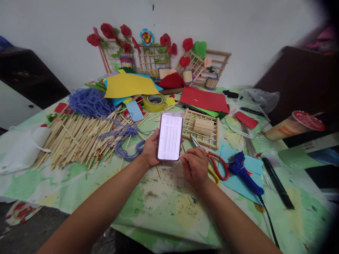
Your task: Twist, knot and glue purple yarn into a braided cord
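Note:
My left hand [151, 149] is wrapped round a phone [170, 137] with a lit screen, held upright over the middle of the table. Just right of the phone's lower corner, my right hand [195, 165] is closed, its fingertips pressed together; a small pale tip shows at them, too small to name. Behind that hand lie scissors [217, 165] with red and yellow handles. A small lattice of sticks [201, 127] rests beyond the phone. To the right, a blue glue gun [245, 173] sits on light blue paper [230, 155].
Wooden sticks [71, 141] and purple yarn [91, 102] cover the left side, near a white mask [23, 148]. Yellow tape [154, 102] and coloured paper [129, 85] lie behind. Stick frames with paper flowers [155, 58] lean on the wall. A drink cup [293, 125] is at right.

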`<state>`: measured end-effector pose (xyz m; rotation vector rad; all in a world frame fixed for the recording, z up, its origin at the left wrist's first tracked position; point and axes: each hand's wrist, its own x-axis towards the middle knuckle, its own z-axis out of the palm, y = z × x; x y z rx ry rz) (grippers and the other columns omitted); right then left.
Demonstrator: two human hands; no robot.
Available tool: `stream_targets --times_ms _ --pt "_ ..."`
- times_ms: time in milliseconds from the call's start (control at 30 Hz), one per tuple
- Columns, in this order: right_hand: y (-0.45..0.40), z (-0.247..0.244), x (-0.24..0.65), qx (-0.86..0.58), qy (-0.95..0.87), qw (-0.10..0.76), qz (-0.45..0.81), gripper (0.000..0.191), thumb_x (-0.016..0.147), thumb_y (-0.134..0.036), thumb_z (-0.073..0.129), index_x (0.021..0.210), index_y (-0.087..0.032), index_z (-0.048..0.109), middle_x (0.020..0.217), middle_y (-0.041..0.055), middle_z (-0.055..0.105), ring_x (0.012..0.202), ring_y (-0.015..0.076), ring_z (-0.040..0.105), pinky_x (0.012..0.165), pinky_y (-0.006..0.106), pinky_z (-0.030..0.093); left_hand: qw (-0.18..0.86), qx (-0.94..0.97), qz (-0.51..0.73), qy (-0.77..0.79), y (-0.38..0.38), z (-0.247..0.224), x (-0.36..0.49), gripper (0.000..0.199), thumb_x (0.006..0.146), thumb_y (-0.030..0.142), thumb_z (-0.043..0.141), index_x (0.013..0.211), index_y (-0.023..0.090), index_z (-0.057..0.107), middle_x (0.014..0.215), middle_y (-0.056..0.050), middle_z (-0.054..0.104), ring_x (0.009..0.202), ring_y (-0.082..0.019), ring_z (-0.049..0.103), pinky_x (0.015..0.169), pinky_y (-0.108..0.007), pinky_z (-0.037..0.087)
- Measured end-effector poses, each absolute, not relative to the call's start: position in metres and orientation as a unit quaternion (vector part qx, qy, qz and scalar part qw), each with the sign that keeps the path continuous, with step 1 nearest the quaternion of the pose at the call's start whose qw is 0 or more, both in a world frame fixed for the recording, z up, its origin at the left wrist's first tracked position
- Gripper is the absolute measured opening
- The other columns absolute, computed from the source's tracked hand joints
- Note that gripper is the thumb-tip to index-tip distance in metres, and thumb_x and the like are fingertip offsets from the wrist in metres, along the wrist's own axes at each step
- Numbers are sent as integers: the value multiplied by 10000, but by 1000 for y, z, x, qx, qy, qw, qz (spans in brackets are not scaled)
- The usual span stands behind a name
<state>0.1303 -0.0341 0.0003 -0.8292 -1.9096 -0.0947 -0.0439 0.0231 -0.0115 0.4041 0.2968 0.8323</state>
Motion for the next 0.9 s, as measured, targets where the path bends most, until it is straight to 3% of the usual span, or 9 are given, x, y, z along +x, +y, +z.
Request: stream_targets --times_ms 900 --pt "-34 -4 130 -329 -805 492 -39 261 760 -101 535 582 -214 380 509 -37 433 598 144 485 657 328 383 877 171 421 157 21 -4 -41 698 918 577 247 1357 82 471 1100 -205 684 993 -323 663 890 -482 489"
